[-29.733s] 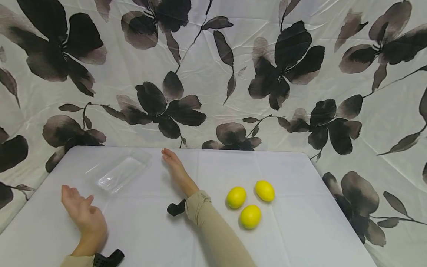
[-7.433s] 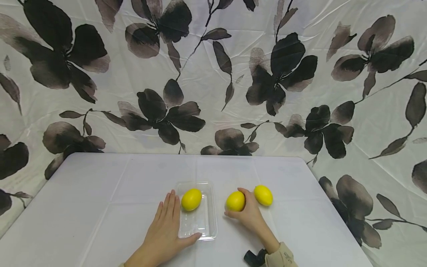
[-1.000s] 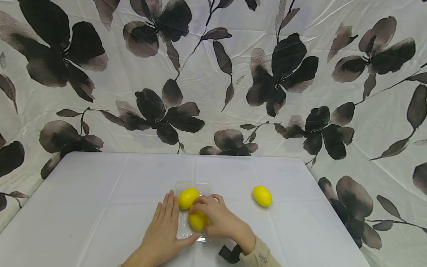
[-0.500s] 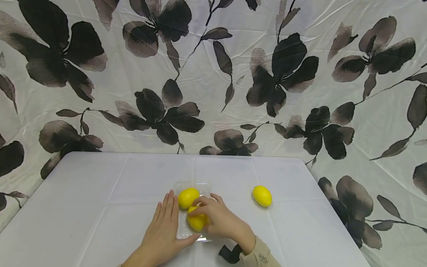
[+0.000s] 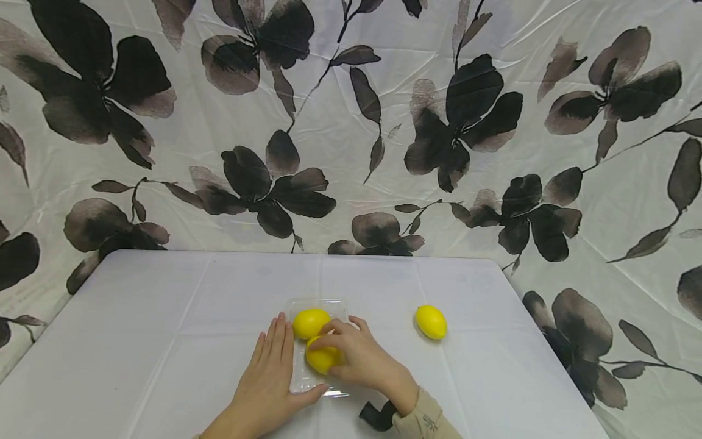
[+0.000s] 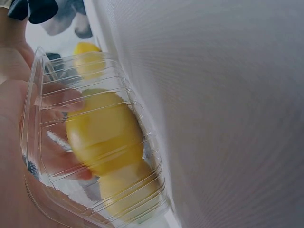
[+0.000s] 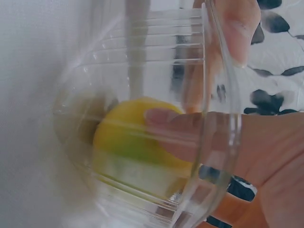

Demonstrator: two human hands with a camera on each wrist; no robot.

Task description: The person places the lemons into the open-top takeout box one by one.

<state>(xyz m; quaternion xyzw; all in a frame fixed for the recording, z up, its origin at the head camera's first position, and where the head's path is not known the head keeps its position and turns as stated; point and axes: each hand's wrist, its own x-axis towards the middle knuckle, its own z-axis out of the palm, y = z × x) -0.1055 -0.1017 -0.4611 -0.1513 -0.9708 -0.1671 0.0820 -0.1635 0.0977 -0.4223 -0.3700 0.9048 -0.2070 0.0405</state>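
A clear plastic tray (image 5: pixel 336 391) stands on the white table with two yellow lemons in it. The far lemon (image 5: pixel 310 323) lies toward the tray's back end. My right hand (image 5: pixel 366 361) reaches over the tray's right side and holds the nearer lemon (image 5: pixel 321 356), its thumb (image 7: pixel 166 123) pressed on the fruit inside the wall. Along the left side my left hand (image 5: pixel 271 372) lies with straight fingers, its thumb at the tray's near edge. Through the ribbed wall in the left wrist view, both lemons (image 6: pixel 104 130) show close together.
A third lemon (image 5: pixel 431 322) lies on the table (image 5: pixel 493 390) to the right of the tray. A black wrist device (image 5: pixel 378 417) sits under the right cuff. Behind the table's far edge hangs a floral cloth (image 5: pixel 351 140).
Since about a second ago, my right hand has shifted the nearer lemon slightly back and left inside the tray, and the far lemon has turned a little. My left hand has stayed in place.
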